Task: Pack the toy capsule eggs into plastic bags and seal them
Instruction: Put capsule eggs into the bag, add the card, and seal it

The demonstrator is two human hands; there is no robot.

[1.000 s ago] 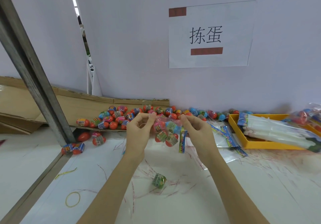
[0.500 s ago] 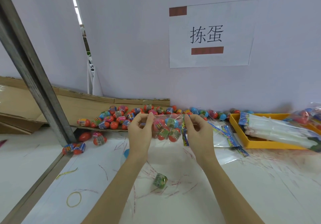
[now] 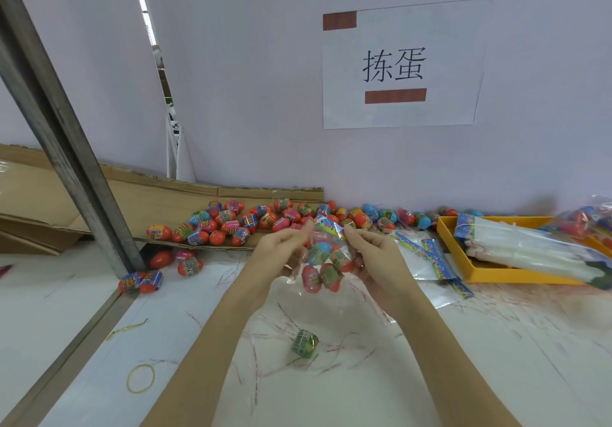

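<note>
Head view: left hand and right hand pinch a filled plastic bag; loose eggs, yellow tray on table behind

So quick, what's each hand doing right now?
Left hand: fingers pinch the top of the bag of eggs.
Right hand: fingers grip the same bag from the other side.

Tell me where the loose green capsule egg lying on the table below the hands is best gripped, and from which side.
Probably from straight above, fingers across the narrow middle of the green capsule egg. It lies on its side, alone on the white table, with only thin red strips around it, so both flanks look open. Both hands are busy with the filled bag.
</note>
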